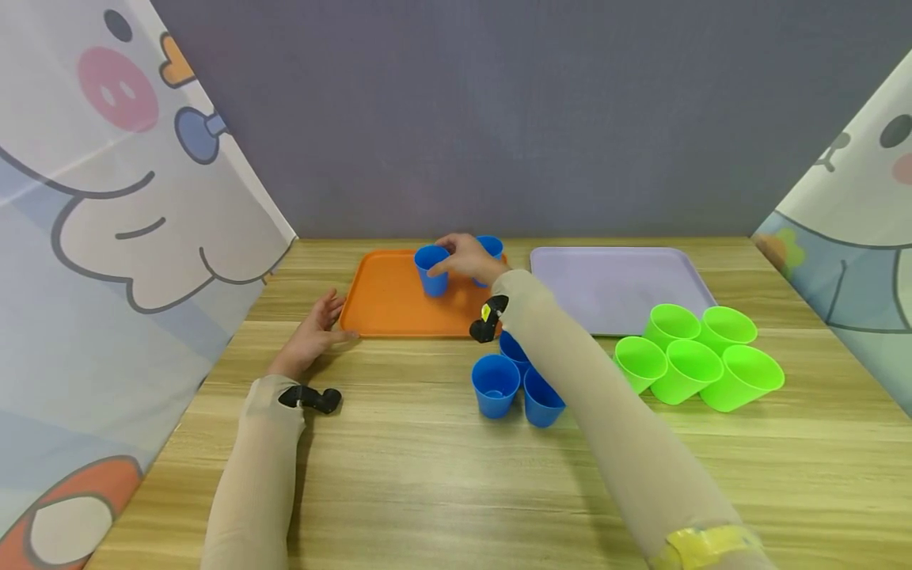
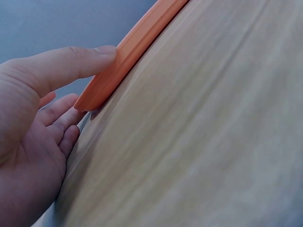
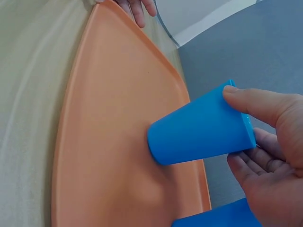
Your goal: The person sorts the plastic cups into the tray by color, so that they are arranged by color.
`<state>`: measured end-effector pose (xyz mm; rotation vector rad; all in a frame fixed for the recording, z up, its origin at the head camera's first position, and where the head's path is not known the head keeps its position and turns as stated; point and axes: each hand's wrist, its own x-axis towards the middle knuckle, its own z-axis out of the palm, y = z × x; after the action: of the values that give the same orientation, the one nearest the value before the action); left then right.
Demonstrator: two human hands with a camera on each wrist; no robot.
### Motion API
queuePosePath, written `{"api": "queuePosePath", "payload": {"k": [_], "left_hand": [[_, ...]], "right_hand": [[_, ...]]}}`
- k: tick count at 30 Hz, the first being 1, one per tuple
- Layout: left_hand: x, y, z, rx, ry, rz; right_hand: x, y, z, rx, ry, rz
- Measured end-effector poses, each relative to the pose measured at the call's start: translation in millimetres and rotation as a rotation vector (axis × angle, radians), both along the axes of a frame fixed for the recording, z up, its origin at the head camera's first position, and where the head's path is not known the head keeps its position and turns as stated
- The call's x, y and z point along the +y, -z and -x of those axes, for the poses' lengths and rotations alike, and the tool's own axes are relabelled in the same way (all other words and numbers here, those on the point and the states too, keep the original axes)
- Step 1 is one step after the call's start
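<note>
My right hand [image 1: 466, 257] grips a blue cup [image 1: 431, 273] near its rim, thumb on one side and fingers on the other. The cup stands upright over the back middle of the orange tray [image 1: 385, 309], its base close to the tray surface in the right wrist view. Behind the hand, a second blue cup [image 1: 489, 247] is partly hidden on the tray's right end. At the tray's front left corner is my left hand [image 1: 313, 332], fingers extended, with the thumb touching the rim [image 2: 137, 40] in the left wrist view.
Three blue cups [image 1: 495, 385] stand together in front of the orange tray, partly covered by my right forearm. A lilac tray [image 1: 613, 289] lies to the right. Several green cups [image 1: 685, 372] are grouped at its front right. A grey panel [image 1: 499, 119] rises behind the table.
</note>
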<state>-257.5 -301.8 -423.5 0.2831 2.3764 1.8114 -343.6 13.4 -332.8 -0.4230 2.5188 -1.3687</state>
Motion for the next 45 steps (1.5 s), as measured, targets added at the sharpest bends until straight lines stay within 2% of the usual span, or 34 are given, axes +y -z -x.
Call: {"api": "queuePosePath", "payload": {"k": [9,22,35,45], "left_hand": [[0.2,-1.3,-0.9,-0.014,-0.003,0.011],[-0.7,-1.1,-1.2,-0.018,0.001,0.006],[-1.5,-2.8,-0.5,-0.001,-0.008,0.017],[-4.0,-0.2,1.1,-0.017,-0.011,0.012]], "right_hand": [[-2.3,2.6,0.7,-0.055,-0.03,-0.008],[-4.3,0.1,-1.6,-0.074,-0.045,-0.036],[4.5,-29.8,-11.2,-0.009,-0.053,-0.101],[25.1,-44.2,-15.3,0.019,-0.097,-0.087]]}}
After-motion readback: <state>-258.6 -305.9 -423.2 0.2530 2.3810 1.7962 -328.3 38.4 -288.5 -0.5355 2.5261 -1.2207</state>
